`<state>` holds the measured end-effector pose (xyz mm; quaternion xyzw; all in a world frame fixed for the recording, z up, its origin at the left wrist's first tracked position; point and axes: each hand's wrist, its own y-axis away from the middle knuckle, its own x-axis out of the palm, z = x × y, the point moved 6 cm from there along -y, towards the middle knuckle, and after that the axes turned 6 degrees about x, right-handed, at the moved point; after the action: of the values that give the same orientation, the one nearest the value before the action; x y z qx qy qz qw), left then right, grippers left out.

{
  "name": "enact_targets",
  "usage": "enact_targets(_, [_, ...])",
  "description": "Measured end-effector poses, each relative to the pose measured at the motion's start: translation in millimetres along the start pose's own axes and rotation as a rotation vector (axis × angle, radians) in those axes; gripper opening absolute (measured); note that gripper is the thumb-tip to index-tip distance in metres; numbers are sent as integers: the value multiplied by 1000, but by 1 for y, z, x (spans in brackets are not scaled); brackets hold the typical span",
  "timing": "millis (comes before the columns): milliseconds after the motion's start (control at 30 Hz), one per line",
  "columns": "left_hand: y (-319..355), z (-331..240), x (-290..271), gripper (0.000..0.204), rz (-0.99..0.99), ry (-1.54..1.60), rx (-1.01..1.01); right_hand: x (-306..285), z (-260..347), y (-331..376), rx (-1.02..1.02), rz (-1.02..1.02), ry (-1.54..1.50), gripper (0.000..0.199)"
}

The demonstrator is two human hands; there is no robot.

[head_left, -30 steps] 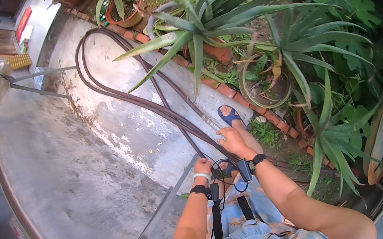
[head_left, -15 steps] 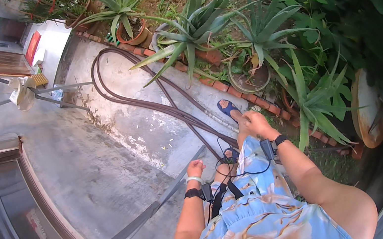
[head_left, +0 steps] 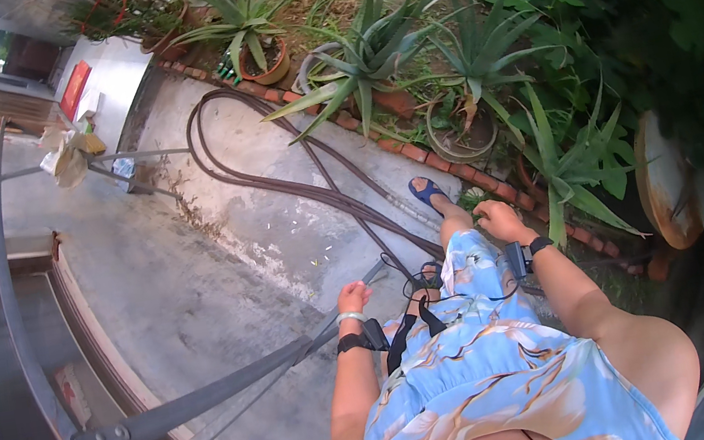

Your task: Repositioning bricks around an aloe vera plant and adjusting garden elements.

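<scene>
The left hand (head_left: 352,297) hangs half spread, hose (head_left: 333,198) at 12 o'clock; the right hand (head_left: 500,221) curls near bricks (head_left: 509,190) at 1 o'clock, its grip I cannot tell.

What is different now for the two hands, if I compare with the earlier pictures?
The left hand moved left and the right hand right, spreading apart, both farther from the long brown flexible hose; an earlier grip is unclear. The hose's loop on the grey concrete ground and the right foot in its blue sandal stayed put.
</scene>
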<state>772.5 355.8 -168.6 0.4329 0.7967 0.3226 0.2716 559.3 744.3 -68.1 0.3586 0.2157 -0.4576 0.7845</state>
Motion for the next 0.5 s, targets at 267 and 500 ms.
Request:
enact_targets(267, [4,-9,-5,32,25,49,35,1,2,-6,32,55,72,25])
enact_targets(500, [13,0,-20,28,9,53,81,-2,-13,4,93,112,171,27])
